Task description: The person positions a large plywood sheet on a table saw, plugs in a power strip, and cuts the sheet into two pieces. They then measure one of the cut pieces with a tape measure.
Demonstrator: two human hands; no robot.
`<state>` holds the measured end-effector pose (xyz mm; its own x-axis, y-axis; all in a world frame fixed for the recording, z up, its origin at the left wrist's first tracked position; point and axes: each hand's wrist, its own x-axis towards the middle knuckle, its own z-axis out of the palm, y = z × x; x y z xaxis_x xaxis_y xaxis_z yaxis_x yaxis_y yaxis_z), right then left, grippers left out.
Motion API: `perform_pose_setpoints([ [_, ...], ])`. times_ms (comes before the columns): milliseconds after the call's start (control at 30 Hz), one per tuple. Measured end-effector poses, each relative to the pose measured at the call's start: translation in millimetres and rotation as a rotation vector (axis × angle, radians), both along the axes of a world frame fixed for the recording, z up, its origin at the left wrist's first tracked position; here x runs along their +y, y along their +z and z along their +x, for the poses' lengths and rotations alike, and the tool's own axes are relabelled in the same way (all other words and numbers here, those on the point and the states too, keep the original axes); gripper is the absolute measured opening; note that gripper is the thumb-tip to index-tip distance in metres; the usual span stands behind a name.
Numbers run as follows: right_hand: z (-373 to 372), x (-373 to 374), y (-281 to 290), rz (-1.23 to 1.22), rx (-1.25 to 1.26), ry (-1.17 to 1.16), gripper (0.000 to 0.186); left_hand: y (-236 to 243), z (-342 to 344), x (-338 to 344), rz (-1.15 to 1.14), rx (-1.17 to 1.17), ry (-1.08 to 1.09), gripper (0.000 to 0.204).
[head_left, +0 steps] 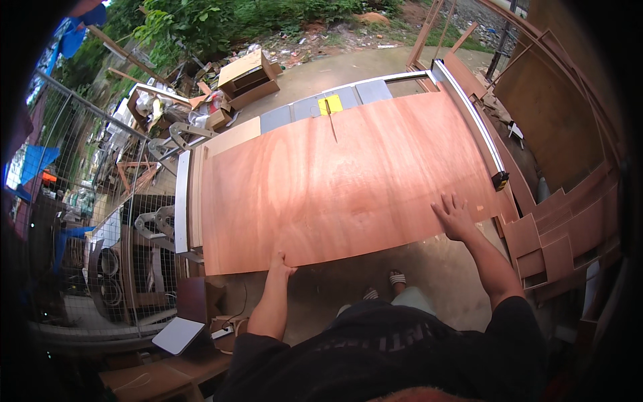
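- A reddish wood sheet (335, 187) spans the middle of the view, lying over a bench whose grey panels (305, 108) show toward twelve o'clock. The step in hand seems to be steadying or squaring it; any shift would call for even support from both hands.
- At six o'clock, the dark shirt (375, 362) bears faint lettering, too dim to read reliably.
- A pale rail (469, 118) stands along the sheet's edge at two o'clock.
- The right hand (454, 218), at three o'clock, is open, fingers spread on the sheet.
- The left hand (284, 264), at seven, pinches its near edge, thumb on top.
- A yellow square (334, 105) sits at twelve; no writing on it can be made out.
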<state>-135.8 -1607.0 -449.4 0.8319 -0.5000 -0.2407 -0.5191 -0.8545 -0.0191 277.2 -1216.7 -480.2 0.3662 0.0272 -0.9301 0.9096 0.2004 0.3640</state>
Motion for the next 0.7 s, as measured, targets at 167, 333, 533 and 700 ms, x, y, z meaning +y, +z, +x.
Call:
perform_pose_setpoints([
  [167,7.6,-6.5,0.5,-0.002,0.02,-0.007,0.071,14.2,1.1,-13.4,0.009,-0.022,0.005,0.031],
  [333,16.9,-10.6,3.2,0.014,0.027,-0.018,0.069,-7.0,17.7,-6.7,-0.015,-0.04,-0.071,0.034],
  [533,23.5,-16.9,6.9,0.014,0.027,-0.037,0.067,-17.0,25.9,-16.5,-0.001,-0.053,-0.071,0.036],
  [700,28.9,-16.6,3.2,0.001,0.013,-0.022,0.068,-37.9,34.5,6.9,0.137,-0.039,-0.241,0.042],
])
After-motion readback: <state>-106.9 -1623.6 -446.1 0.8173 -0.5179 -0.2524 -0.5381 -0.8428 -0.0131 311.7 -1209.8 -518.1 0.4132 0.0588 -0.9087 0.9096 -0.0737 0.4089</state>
